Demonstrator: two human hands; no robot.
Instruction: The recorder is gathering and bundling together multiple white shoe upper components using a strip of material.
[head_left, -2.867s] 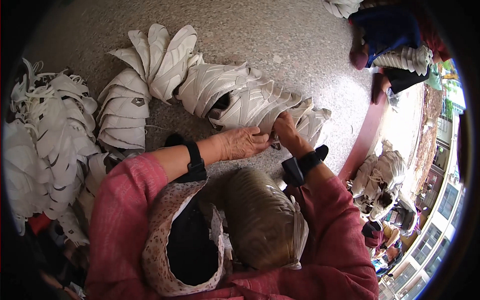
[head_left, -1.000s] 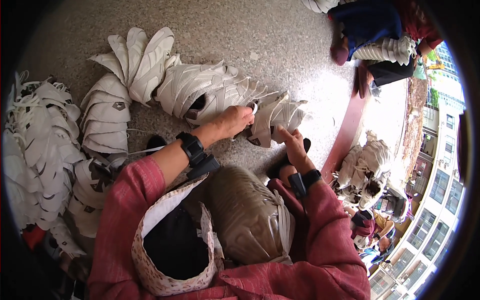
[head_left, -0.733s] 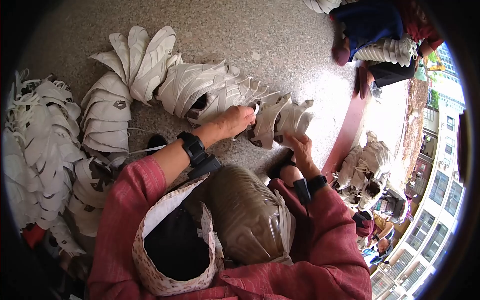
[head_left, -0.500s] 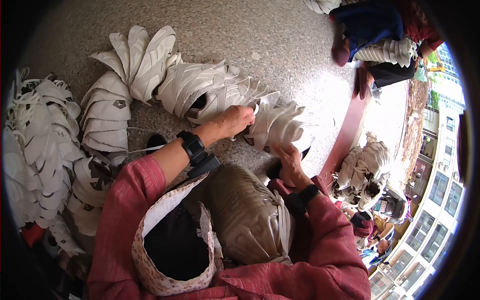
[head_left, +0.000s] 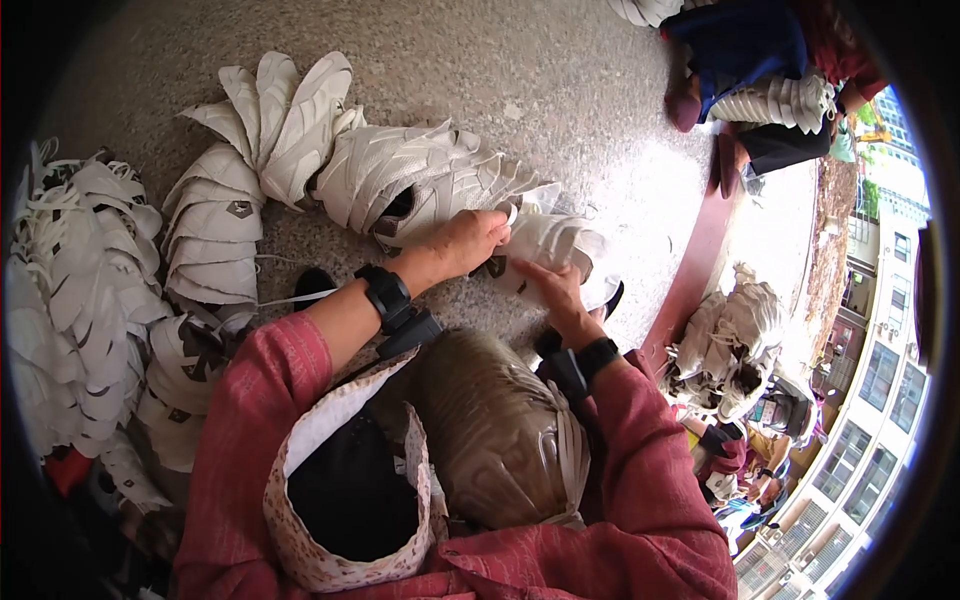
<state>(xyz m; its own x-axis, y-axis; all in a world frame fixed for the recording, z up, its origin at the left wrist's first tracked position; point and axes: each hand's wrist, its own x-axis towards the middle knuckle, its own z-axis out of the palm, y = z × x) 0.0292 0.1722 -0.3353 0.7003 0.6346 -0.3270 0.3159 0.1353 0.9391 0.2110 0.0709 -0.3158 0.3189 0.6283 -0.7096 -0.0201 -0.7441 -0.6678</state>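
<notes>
Where half a second ago the right hand [head_left: 556,292] lifted a fanned white shoe upper [head_left: 552,252], it now presses it flat on the floor, grip released; the left hand [head_left: 470,240] stays pinching the stacked row's [head_left: 420,180] end.

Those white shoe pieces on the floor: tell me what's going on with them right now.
A person in a red top, seen from above, works on a curved row of white shoe uppers lying on the speckled floor. The left hand grips the row's end, while the right hand presses flat on the last upper. More stacks lie at the left. Another person sits beyond.
</notes>
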